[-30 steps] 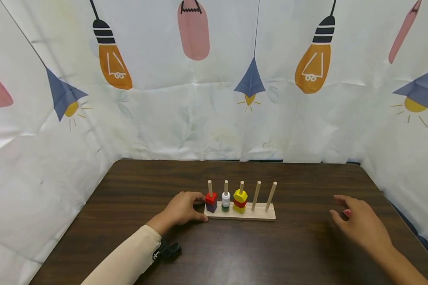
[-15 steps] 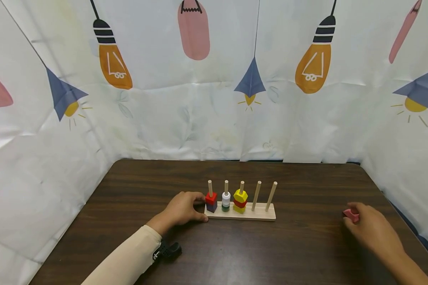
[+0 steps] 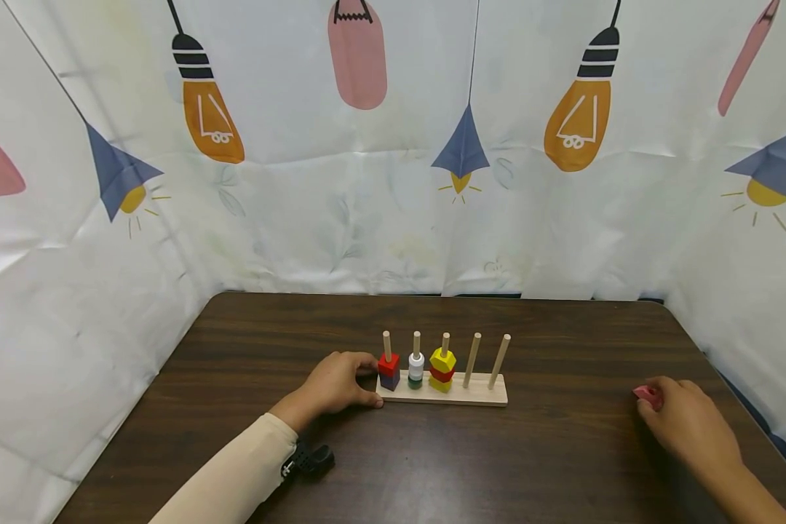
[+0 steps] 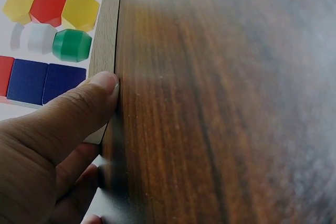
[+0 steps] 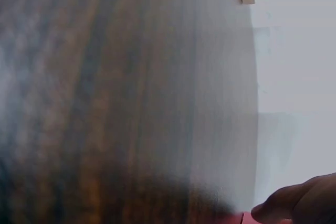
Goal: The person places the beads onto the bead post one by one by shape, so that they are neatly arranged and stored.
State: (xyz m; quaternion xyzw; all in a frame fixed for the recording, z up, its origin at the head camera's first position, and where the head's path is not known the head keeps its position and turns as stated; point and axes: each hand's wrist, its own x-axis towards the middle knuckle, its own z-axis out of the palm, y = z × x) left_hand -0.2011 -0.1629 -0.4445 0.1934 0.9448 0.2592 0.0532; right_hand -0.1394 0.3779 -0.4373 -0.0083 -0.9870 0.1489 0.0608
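Note:
My left hand (image 3: 337,383) grips the left end of a wooden peg board (image 3: 465,394), its thumb (image 4: 86,100) against the front edge in the left wrist view. The first peg carries a red block (image 3: 388,363) above dark blue ones (image 4: 29,81). On the second, white beads (image 3: 416,364) sit over a green bead (image 4: 72,45). The third bears yellow (image 3: 442,359) and red (image 4: 48,8) many-sided blocks. Two pegs at the right (image 3: 500,362) are bare. Far to the right, my right hand (image 3: 691,422) pinches a small pinkish-red block (image 3: 648,397) low at the table; fingers partly hide its shape.
The dark wood-grain table (image 3: 530,451) reaches back to a white printed curtain (image 3: 393,225), which also hangs at both sides. A black strap with a dark device (image 3: 311,460) sits on the left wrist and hangs beside it.
My right hand has moved right and slightly toward me, and its fingers have closed more on the pinkish-red block. The left hand and peg board have stayed in place.

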